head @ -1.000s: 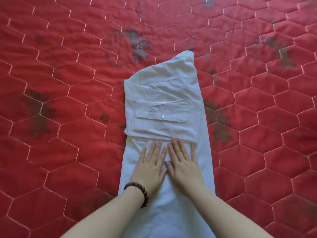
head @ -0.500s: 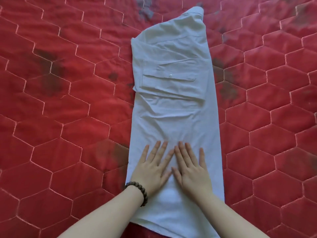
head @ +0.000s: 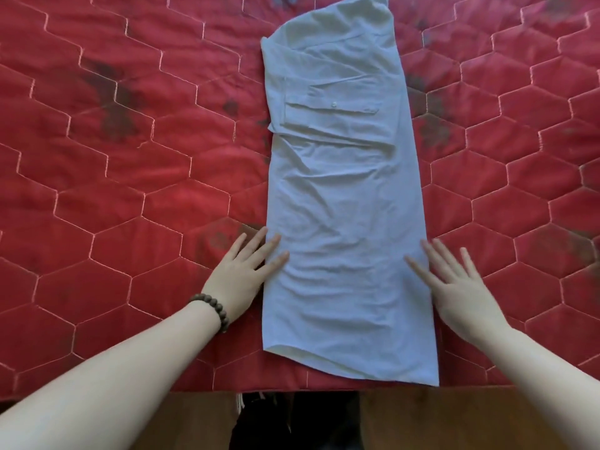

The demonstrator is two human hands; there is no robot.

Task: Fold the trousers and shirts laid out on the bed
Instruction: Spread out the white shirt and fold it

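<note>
A pale blue shirt [head: 344,196], folded lengthwise into a long narrow strip, lies on the red quilted bed [head: 130,177]. Its buttoned chest pocket faces up and its hem reaches the bed's near edge. My left hand [head: 242,274], with a bead bracelet on the wrist, lies flat at the shirt's left edge, two fingertips on the cloth. At the shirt's right edge my right hand [head: 454,284] is spread flat, fingers straight, partly on the cloth. Neither hand holds anything.
The red quilt has hexagon stitching and dark stains. Its near edge [head: 162,389] runs across the bottom, with brown floor [head: 454,420] and a dark shape [head: 292,423] below it.
Both hands slid down the shirt toward its hem, then moved apart from the middle to the left and right edges. The view tilted down, showing the bed's edge.
</note>
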